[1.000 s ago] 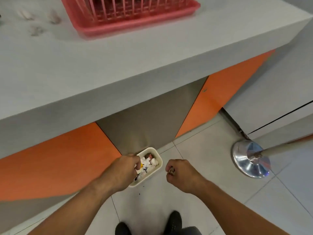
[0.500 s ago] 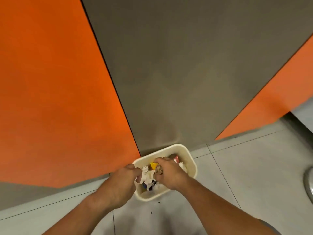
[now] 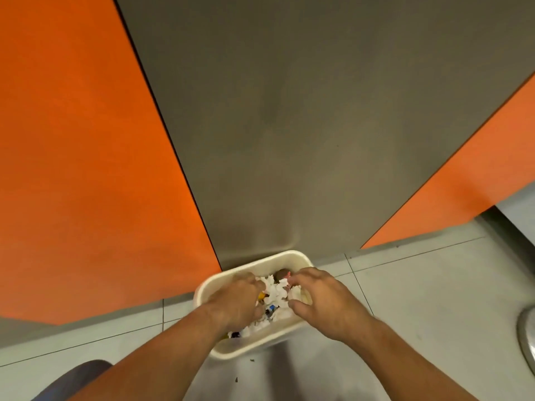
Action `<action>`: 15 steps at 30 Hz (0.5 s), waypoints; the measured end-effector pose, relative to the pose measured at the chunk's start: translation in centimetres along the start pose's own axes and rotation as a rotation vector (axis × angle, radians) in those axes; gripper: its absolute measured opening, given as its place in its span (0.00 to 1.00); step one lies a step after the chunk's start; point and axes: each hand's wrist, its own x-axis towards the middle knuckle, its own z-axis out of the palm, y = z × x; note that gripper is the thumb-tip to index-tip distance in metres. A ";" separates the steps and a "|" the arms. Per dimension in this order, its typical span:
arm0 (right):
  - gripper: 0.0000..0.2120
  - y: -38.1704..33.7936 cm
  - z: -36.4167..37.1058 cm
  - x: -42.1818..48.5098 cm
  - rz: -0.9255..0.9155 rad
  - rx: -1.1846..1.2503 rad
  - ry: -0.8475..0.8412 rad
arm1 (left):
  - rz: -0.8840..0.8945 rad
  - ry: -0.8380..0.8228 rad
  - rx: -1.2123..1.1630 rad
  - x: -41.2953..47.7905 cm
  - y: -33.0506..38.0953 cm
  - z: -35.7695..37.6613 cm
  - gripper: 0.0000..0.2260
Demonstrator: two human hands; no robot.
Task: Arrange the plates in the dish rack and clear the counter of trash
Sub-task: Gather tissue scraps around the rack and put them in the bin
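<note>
We were dumping trash: our right hand [image 3: 327, 308] hung slack-fingered above the bin [image 3: 289, 254], crumpled trash [image 3: 275, 290] just beneath it. Our left hand [image 3: 234, 302] hid its fingers, so we couldn't tell its grip. Next, we judged: recheck the table.

The bin [image 3: 301, 257] stands on the floor [image 3: 419, 299], just before the foot of the middle panel [image 3: 289, 140], which has a side panel [image 3: 86, 154] on its left. Trash [image 3: 278, 293] lies in the bin. The left hand [image 3: 236, 299] is over its left half and the right hand [image 3: 324, 302] over its right (both reach in from the near side). A round base [image 3: 527, 342] sits well apart, far to the right.
</note>
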 end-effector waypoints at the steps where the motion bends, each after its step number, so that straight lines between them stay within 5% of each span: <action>1: 0.21 0.1 -0.1 0.0 -0.001 -0.005 0.001 | -0.033 -0.050 0.020 0.2 -0.1 0.5 0.22; 4: 0.21 -0.1 -0.6 0.5 -0.002 -0.014 0.008 | -0.048 0.008 0.060 0.0 0.3 -0.5 0.28; 15: 0.16 -5.6 -12.5 -2.8 -0.030 -0.049 0.099 | 0.290 0.344 0.154 -13.7 5.5 -18.1 0.22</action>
